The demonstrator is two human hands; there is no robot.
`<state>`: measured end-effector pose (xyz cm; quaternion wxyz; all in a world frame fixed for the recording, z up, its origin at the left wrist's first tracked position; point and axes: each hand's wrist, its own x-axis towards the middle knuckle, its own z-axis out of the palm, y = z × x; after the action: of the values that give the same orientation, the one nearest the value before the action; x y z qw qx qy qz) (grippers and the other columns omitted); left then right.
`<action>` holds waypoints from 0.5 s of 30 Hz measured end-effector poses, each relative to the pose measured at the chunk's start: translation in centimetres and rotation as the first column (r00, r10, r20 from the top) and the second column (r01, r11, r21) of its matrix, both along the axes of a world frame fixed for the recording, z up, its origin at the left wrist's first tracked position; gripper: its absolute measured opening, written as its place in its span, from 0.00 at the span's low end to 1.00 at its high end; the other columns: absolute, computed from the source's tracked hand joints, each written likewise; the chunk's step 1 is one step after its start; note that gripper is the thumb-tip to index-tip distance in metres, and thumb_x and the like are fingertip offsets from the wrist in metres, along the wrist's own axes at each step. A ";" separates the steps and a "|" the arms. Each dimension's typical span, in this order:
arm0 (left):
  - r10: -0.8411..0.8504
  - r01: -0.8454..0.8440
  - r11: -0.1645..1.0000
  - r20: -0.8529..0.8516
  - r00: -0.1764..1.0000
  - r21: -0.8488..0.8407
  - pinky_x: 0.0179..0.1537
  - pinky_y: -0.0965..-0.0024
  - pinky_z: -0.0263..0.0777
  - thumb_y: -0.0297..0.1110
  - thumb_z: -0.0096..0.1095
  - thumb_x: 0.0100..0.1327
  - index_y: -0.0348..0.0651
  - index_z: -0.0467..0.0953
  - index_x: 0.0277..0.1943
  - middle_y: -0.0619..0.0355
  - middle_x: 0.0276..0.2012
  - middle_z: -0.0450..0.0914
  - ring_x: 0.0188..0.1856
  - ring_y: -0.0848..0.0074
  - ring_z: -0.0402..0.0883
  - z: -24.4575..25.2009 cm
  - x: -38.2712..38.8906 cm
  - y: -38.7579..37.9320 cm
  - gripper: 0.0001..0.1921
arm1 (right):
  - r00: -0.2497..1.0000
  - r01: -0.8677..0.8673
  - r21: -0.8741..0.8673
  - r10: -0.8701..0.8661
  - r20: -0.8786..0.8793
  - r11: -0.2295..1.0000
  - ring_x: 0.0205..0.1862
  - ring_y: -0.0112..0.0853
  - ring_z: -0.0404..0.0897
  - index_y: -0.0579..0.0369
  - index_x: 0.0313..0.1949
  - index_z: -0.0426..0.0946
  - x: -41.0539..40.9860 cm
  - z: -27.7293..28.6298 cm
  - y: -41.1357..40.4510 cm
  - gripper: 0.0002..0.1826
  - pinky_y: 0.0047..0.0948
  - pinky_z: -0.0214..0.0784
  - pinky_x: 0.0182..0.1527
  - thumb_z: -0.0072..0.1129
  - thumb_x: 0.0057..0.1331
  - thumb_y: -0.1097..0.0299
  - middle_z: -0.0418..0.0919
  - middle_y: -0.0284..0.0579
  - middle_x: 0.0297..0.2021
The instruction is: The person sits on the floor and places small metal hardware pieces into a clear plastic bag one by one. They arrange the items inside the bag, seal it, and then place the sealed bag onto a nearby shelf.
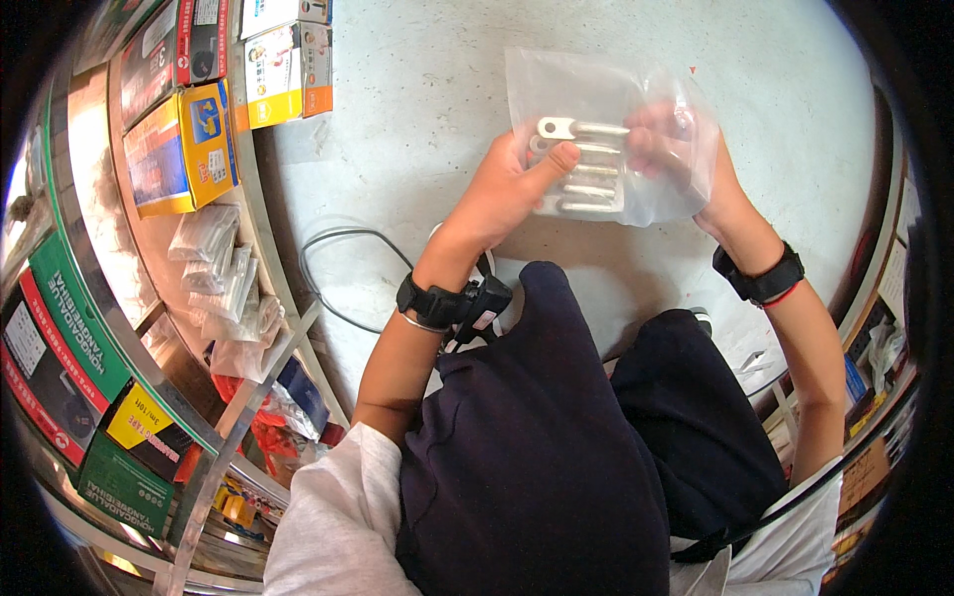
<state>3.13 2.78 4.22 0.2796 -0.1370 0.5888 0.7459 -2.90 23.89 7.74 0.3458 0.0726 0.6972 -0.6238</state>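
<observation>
My left hand [496,186] grips the left edge of a clear plastic bag [566,82], its thumb pressed over the front. Inside the bag lie several silvery metal cable lugs [596,170], stacked roughly parallel, with their flat, holed ends to the left. The top lug [555,127] sticks out a little above the others. My right hand [671,138] shows blurred through the bag's right part, with thumb and fingers closed around the barrel end of that top lug. The left thumb and the plastic's glare hide parts of the lower lugs.
Left, a metal-framed shelf holds cardboard boxes [179,149], small clear bags [223,261] and a boxed measuring tape [149,428]. A black cable [350,231] loops over the pale floor [417,89]. Another stocked shelf [879,357] stands at right. My knees [544,276] are below the bag.
</observation>
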 end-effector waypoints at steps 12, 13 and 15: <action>0.200 -0.199 0.980 0.062 0.978 -0.016 0.27 0.81 0.65 0.51 0.58 0.66 0.38 0.78 0.46 0.64 0.32 0.78 0.32 0.87 0.72 -0.7 0.0 0.5 0.22 | 0.989 -0.100 0.101 0.111 -0.103 0.990 0.21 0.16 0.67 0.56 0.43 0.81 -0.1 -0.1 -0.3 0.15 0.16 0.59 0.23 0.63 0.60 0.60 0.77 0.30 0.26; 0.199 -0.199 0.980 0.061 0.978 -0.015 0.29 0.80 0.66 0.51 0.58 0.66 0.37 0.78 0.47 0.64 0.33 0.78 0.33 0.86 0.73 -0.7 0.0 0.5 0.22 | 0.986 -0.112 0.114 0.125 -0.112 0.987 0.21 0.16 0.68 0.56 0.42 0.81 0.0 -0.1 -0.3 0.15 0.16 0.60 0.23 0.63 0.61 0.60 0.78 0.30 0.26; 0.178 -0.177 0.984 0.060 0.982 -0.022 0.34 0.79 0.68 0.51 0.59 0.66 0.34 0.78 0.47 0.61 0.35 0.79 0.36 0.84 0.74 -0.6 0.0 0.2 0.24 | 0.975 -0.129 0.154 0.154 -0.160 0.980 0.21 0.15 0.68 0.55 0.42 0.82 0.2 -0.1 -0.2 0.14 0.16 0.61 0.24 0.63 0.61 0.61 0.78 0.31 0.27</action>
<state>3.18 3.02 3.62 0.2292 -0.2142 0.5713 0.7584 -2.74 23.68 7.65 0.3222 -0.0065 0.7705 -0.5500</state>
